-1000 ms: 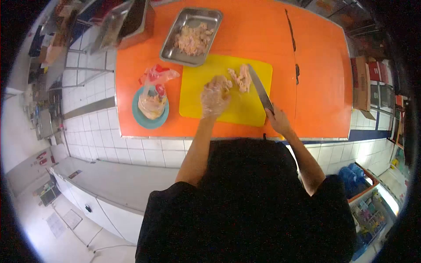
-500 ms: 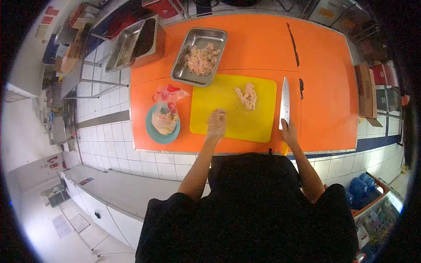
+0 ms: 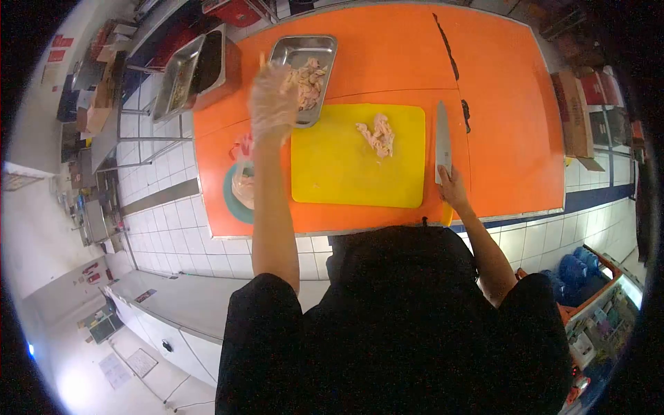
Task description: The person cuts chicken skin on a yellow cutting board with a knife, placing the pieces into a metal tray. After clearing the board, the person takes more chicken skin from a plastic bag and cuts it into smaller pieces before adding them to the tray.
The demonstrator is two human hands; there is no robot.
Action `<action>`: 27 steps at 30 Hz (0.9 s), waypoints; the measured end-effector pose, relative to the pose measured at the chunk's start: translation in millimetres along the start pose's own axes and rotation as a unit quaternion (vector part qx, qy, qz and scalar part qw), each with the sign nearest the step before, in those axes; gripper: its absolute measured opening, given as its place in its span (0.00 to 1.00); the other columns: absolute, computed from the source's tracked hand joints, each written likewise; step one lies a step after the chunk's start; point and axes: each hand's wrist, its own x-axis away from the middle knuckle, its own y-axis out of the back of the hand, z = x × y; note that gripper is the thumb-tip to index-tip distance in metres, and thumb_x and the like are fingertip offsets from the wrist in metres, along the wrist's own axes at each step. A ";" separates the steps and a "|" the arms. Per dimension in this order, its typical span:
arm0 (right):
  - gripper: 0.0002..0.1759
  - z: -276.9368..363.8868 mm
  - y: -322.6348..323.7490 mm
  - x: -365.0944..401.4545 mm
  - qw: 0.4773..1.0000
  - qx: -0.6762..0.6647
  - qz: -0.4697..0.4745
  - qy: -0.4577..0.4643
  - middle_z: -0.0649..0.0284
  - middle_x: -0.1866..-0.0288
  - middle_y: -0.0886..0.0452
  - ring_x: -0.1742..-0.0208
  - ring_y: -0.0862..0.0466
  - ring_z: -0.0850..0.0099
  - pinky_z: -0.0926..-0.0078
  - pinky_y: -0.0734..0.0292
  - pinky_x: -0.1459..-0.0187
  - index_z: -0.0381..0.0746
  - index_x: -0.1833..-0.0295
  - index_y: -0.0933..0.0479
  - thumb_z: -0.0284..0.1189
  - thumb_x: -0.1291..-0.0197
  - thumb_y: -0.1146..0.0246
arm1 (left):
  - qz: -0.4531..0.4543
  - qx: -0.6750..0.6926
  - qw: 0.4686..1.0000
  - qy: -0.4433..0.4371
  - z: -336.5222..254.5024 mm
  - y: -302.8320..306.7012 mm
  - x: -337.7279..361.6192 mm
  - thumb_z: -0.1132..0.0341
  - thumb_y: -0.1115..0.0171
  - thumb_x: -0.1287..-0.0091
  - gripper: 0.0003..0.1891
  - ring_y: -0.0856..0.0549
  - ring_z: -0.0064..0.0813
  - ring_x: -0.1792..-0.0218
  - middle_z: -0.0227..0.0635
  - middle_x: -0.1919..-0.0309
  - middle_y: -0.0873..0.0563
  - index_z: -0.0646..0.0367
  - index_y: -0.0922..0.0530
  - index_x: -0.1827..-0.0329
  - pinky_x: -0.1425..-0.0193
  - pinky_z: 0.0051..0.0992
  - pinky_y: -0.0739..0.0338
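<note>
My left hand [image 3: 272,104], in a clear plastic glove, is over the left side of a steel pan [image 3: 330,52] and blurred by motion. What its fingers do, or whether anything is in them, I cannot make out. Pale raw meat pieces [image 3: 310,83], which look like chicken, lie in that pan. My right hand [image 3: 453,190] grips a knife [image 3: 443,142] with a yellow handle, its blade pointing away from me, just right of the yellow cutting board [image 3: 356,176]. On the board's upper right lies a small heap of pale meat [image 3: 379,135].
Left of the board, a teal bowl [image 3: 230,200] holds a plastic bag [image 3: 243,181], partly behind my left forearm. A deep steel container [image 3: 214,69] stands at the orange table's [image 3: 512,152] left edge. Cardboard boxes [image 3: 573,114] are beyond the right edge.
My left hand has moved from above the cutting board, away from me and leftward, to the steel pan. The right hand still holds the knife beside the board. The view has shifted slightly.
</note>
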 end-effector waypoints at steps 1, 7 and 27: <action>0.19 2.4 1.2 0.5 1.000 -0.002 -0.003 0.001 0.69 0.80 0.31 0.87 0.32 0.78 0.74 0.34 0.87 0.41 0.46 0.30 0.47 0.21 0.43 | 0.103 -0.112 0.988 0.002 5.2 -15.1 8.1 0.74 0.31 0.39 0.20 0.15 0.45 0.44 0.44 0.45 0.15 0.57 0.16 0.42 0.40 0.40 0.19; 0.23 5.0 -5.1 4.2 0.994 -0.047 -0.056 0.076 0.65 0.79 0.27 0.86 0.27 0.75 0.73 0.30 0.84 0.34 0.38 0.28 0.44 0.22 0.40 | 0.196 0.004 0.979 -0.063 -5.1 -163.6 126.9 0.71 0.37 0.32 0.24 0.14 0.39 0.43 0.43 0.49 0.13 0.60 0.22 0.32 0.40 0.39 0.18; 0.19 -121.1 17.9 -50.7 0.920 0.266 -0.033 0.284 0.61 0.78 0.25 0.85 0.24 0.72 0.67 0.29 0.84 0.33 0.43 0.26 0.40 0.21 0.41 | 0.264 0.363 0.836 0.315 -56.0 -49.6 92.0 0.60 0.47 0.16 0.21 0.15 0.25 0.53 0.35 0.48 0.10 0.57 0.24 0.26 0.44 0.29 0.20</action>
